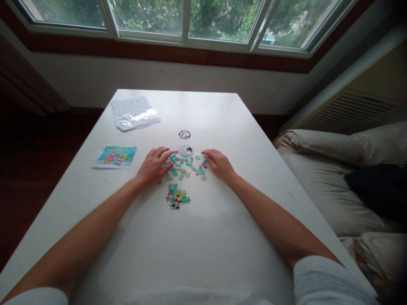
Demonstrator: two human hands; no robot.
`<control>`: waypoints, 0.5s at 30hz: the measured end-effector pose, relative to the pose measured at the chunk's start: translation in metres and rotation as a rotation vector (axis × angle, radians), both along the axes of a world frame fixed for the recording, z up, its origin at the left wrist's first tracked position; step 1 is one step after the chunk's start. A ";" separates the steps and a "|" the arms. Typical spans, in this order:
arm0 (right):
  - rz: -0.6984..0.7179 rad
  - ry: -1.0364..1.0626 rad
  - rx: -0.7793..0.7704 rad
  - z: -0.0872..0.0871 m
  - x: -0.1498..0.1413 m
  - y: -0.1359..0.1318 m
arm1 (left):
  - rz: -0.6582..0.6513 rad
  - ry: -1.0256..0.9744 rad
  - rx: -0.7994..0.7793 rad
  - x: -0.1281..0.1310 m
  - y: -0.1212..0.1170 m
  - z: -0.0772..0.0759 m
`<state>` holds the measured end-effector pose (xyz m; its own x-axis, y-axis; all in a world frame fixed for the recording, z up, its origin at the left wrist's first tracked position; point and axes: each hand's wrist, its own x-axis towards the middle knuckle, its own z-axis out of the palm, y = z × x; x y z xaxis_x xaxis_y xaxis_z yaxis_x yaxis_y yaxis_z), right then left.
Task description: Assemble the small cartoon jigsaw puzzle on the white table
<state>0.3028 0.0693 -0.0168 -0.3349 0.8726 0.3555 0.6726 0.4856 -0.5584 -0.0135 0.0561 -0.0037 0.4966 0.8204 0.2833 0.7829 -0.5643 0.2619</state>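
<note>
Loose jigsaw pieces, mostly turquoise with a few pink ones, lie scattered between my two hands. At their left edge rests my left hand, fingers spread, its fingertips over some of the pieces. My right hand lies on the right side of the pile, fingers stretched out beside several pieces; I see nothing held in it. Closer to me is a partly joined puzzle section with a yellow cartoon figure. To the left of my left hand lies a picture sheet with cartoon characters on turquoise.
The white table carries a clear plastic bag with papers at the far left. A round metal cover and a round hole sit behind the pieces. A beige sofa stands at the right, below windows and wall.
</note>
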 end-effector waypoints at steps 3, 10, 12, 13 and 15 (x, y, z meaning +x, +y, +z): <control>-0.017 0.001 0.013 0.001 0.004 -0.002 | 0.054 -0.017 0.001 -0.014 0.005 -0.003; -0.014 -0.125 0.018 -0.005 0.000 -0.002 | 0.097 -0.077 -0.013 -0.025 0.015 -0.014; -0.009 -0.159 0.031 -0.006 -0.002 0.001 | 0.096 -0.084 -0.007 -0.024 0.016 -0.015; -0.010 -0.176 0.038 -0.006 -0.004 0.003 | 0.098 -0.088 -0.004 -0.024 0.016 -0.015; -0.014 -0.214 0.046 -0.005 -0.006 0.008 | 0.109 -0.102 0.004 -0.023 0.016 -0.015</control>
